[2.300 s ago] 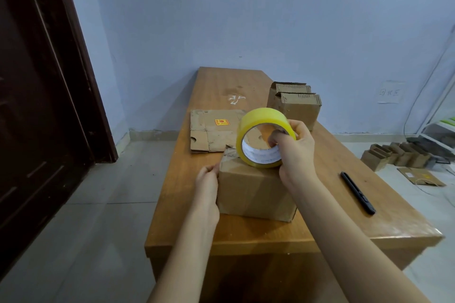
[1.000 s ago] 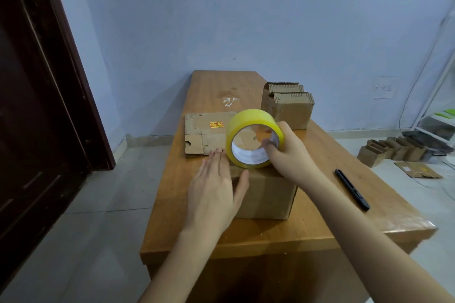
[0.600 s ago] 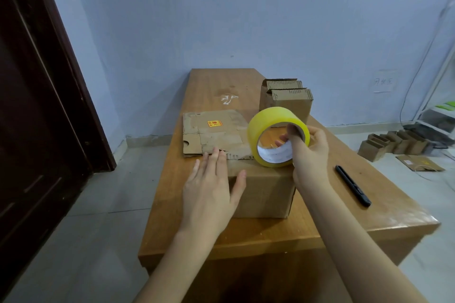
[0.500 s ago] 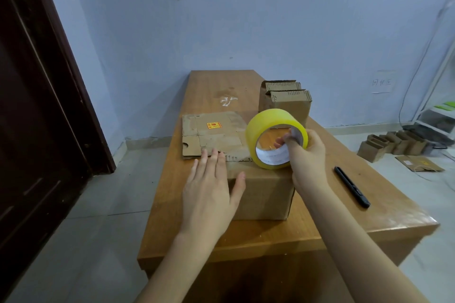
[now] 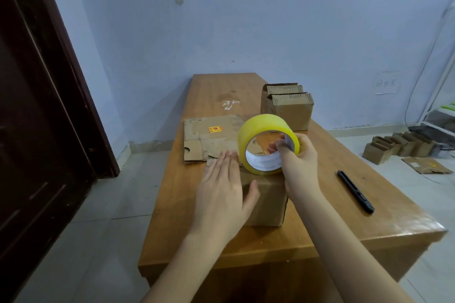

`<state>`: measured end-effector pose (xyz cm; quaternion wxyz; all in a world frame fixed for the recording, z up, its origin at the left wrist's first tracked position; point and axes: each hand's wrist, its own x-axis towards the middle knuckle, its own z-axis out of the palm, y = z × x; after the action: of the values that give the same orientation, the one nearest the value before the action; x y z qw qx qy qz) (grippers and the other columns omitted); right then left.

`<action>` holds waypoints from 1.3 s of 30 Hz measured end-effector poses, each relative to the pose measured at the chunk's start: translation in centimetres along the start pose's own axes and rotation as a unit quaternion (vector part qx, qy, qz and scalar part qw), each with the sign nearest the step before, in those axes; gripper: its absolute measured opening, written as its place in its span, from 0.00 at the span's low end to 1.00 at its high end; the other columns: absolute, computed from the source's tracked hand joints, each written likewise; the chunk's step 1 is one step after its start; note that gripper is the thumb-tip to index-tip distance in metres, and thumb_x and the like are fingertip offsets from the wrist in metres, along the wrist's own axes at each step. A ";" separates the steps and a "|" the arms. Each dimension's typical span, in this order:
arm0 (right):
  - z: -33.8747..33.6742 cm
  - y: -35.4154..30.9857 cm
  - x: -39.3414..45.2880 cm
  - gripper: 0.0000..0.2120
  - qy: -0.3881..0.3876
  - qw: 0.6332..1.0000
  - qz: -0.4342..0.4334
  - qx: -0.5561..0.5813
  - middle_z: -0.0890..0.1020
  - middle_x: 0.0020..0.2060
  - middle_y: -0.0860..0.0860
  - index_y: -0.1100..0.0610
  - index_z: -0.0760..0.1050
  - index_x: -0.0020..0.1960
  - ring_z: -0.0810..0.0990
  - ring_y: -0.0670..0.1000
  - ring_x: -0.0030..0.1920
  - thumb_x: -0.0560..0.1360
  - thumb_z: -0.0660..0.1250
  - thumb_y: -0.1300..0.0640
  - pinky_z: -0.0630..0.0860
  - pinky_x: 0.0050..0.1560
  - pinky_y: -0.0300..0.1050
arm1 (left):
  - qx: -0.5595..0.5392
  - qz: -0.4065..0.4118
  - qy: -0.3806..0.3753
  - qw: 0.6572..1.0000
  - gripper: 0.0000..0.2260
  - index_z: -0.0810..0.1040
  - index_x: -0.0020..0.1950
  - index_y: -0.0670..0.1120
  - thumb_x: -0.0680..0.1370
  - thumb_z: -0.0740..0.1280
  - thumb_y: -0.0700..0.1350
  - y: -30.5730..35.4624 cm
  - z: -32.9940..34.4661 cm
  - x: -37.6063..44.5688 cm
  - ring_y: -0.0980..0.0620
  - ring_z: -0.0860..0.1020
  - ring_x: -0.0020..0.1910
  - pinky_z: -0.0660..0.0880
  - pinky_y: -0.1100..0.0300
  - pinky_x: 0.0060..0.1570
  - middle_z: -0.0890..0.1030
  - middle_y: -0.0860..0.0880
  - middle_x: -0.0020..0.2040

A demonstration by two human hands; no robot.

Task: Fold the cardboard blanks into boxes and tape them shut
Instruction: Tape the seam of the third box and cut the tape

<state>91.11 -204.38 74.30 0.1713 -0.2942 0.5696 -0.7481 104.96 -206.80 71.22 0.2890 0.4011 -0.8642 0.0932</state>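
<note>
Tape roll (image 5: 267, 130) in right hand (image 5: 299, 162) grip

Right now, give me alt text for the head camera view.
A person's left hand presses flat on a cardboard box while the right hand holds a yellow tape roll on top. Flat blanks and a black pen lie on the wooden table.

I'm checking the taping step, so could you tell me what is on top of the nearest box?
The left hand lies flat on the box; the right hand holds the tape roll. Seam hidden.
</note>
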 end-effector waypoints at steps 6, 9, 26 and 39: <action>0.1 0.0 -0.1 0.02 -0.015 1.000 -0.013 -0.012 0.81 0.41 0.53 0.55 0.74 0.47 0.81 0.53 0.46 0.76 0.66 0.61 0.76 0.47 0.45 | 0.020 0.006 -0.009 1.000 0.28 0.79 0.59 0.38 0.78 0.53 0.58 -0.3 0.1 0.1 0.47 0.79 0.57 0.70 0.55 0.60 0.81 0.42 0.56; -0.1 -0.2 0.0 0.04 -0.051 0.995 -0.035 -0.083 0.80 0.43 0.52 0.57 0.74 0.50 0.78 0.50 0.44 0.75 0.66 0.62 0.73 0.40 0.38 | 0.027 0.014 -0.010 1.000 0.29 0.80 0.58 0.38 0.78 0.52 0.59 -0.4 0.1 0.0 0.47 0.79 0.58 0.72 0.53 0.60 0.81 0.41 0.56; -3.7 -1.1 1.3 0.10 -0.158 0.981 0.055 -0.093 0.84 0.45 0.55 0.65 0.67 0.58 0.81 0.56 0.52 0.79 0.61 0.62 0.80 0.47 0.53 | 0.069 0.060 0.019 0.996 0.30 0.78 0.61 0.37 0.79 0.50 0.60 -1.4 0.6 -0.1 0.45 0.79 0.59 0.73 0.51 0.58 0.80 0.40 0.59; -3.8 -0.4 0.8 0.11 -0.160 0.967 0.003 -0.196 0.80 0.47 0.64 0.63 0.76 0.52 0.80 0.59 0.48 0.77 0.67 0.55 0.77 0.47 0.52 | 0.066 0.036 0.006 0.997 0.31 0.77 0.62 0.37 0.79 0.49 0.60 -0.9 0.3 -0.2 0.45 0.78 0.60 0.70 0.52 0.60 0.79 0.40 0.60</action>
<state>88.12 -201.90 74.20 0.2015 -0.4359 0.6716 -0.5642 105.58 -207.37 70.77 0.2637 0.3877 -0.8682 0.1626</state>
